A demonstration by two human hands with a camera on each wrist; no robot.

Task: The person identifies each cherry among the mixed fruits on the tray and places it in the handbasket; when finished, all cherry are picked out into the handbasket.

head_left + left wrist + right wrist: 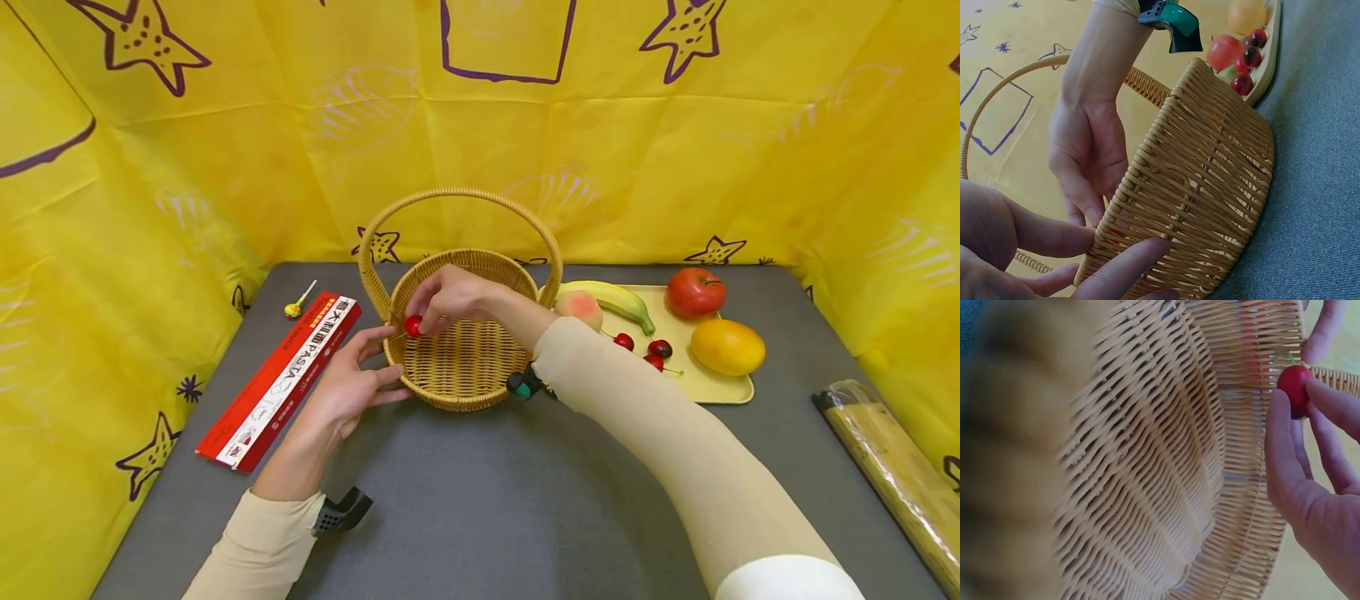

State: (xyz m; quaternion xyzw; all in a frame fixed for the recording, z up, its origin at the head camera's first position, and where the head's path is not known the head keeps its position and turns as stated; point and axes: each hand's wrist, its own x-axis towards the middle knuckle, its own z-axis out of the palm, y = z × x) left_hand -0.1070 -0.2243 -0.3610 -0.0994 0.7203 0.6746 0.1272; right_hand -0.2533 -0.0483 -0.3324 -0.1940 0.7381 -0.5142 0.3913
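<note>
A round woven basket (465,367) with a tall arched handle stands in the middle of the table. My left hand (356,379) holds its left rim, with fingers against the outer wall (1194,187) in the left wrist view. Reaching across the basket, my right hand (453,296) pinches a red cherry (413,326) between thumb and fingertip. The right wrist view shows this cherry (1295,387) near the inside of the rim, its thin green stem pointing at the weave. The basket floor (1147,469) shows bare wicker there.
Right of the basket, a cream tray (738,390) bears a banana (611,298), a peach (579,308), several cherries (660,348), a red tomato-like fruit (695,292) and a mango (727,347). A red pasta box (281,379) and lollipop (294,309) lie left; a clear-wrapped package (892,475), far right.
</note>
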